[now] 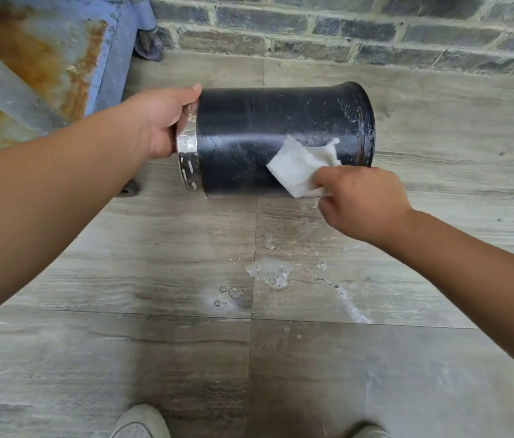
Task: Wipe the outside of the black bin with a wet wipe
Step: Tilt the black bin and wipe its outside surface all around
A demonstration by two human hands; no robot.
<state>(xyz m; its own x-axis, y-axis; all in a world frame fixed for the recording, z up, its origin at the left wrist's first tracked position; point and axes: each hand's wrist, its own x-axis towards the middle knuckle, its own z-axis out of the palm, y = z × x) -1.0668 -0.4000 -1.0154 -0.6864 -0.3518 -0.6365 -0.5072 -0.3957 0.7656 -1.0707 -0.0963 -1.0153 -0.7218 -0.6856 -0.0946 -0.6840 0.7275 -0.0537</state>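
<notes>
So the black bin [268, 137] is not rolling, my left hand [161, 121] is gripping its rim while my right hand [359, 203] is pinching the wet wipe [299, 165] against its side.

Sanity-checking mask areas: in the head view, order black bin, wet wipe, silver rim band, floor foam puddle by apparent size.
1. black bin, by far the largest.
2. wet wipe, partly covered by the right hand.
3. silver rim band, partly covered by the left hand, and foam puddle: look alike, not ranked.
</notes>
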